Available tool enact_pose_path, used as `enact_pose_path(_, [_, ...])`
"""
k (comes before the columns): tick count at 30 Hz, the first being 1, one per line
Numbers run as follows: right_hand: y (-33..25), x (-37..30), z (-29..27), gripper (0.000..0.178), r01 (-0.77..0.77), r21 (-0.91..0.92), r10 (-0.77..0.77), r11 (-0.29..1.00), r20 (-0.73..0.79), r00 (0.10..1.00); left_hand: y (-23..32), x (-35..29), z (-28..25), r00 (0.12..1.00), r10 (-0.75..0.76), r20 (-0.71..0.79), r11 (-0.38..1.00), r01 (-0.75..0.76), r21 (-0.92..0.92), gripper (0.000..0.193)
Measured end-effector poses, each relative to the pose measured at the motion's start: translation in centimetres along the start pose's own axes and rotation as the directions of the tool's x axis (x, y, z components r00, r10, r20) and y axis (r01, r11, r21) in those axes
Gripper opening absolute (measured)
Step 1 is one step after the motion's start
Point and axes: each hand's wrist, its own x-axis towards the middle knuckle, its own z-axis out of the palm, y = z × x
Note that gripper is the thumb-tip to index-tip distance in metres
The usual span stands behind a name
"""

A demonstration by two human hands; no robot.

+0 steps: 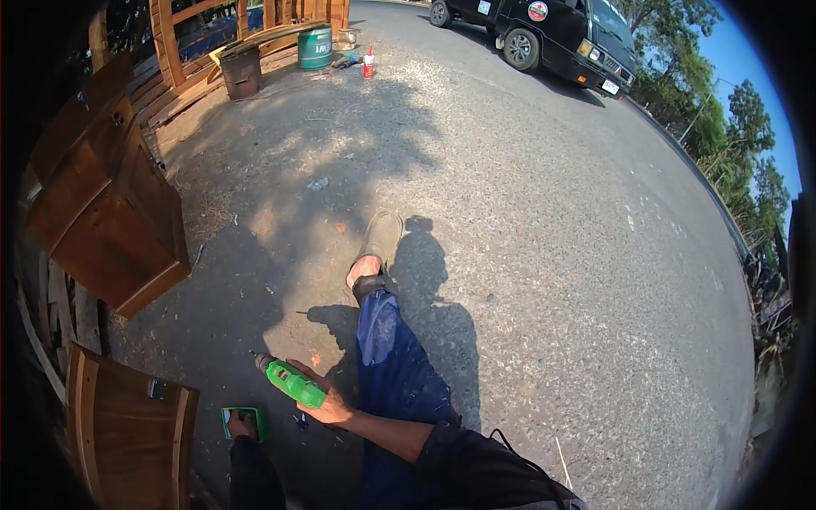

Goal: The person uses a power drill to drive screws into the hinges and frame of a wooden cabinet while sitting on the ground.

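Note:
My right hand (330,406) is wrapped round a green cordless drill (295,382), held above the ground left of my leg. The drill's dark chuck and thin bit point up and to the left. My left hand (243,423) reaches down into a small green box (262,425) on the ground, its fingers bent together. What they pinch, if anything, is too small and shaded to make out. Small dark bits (301,421) lie on the ground between the box and my right wrist. Beside the box, a curved brown wooden panel (132,425) carries a metal fitting.
A brown wooden cabinet piece (119,204) stands at the left. Farther off are a dark bucket (243,75), a green drum (314,48) and a red-and-white bottle (368,64). My outstretched leg (395,365) lies on the asphalt (586,280). A black van (544,38) is on the road.

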Motion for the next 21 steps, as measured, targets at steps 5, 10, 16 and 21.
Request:
enact_pose_path(5, [-1.8, 0.7, 0.6, 0.095, -0.032, 0.080, 0.023, 0.996, 0.113, 0.993, 1.0, 1.1, -3.6, 0.995, -0.056, -0.083, 0.998, 0.056, -0.001, 0.024])
enact_pose_path(10, [-3.2, 0.4, 0.0, 0.082, 0.191, -0.015, -0.188, 0.982, 0.119, 0.975, 12.7, 1.8, -9.2, 0.922, -0.182, 0.341, 0.433, 0.387, -0.814, 0.013])
enact_pose_path(16, [-6.3, 0.6, 1.0, 0.085, 0.201, 0.232, -0.252, 0.952, 0.219, 0.943, 21.9, -2.5, -19.9, 0.906, -0.045, 0.421, -0.107, 0.414, -0.904, 0.016])
enact_pose_path(21, [-8.6, 0.7, 0.9, 0.074, 0.302, 0.225, -0.347, 0.926, 0.200, 0.916, 22.5, -4.4, -21.3, 0.946, -0.076, 0.314, -0.080, 0.308, -0.948, 0.014])
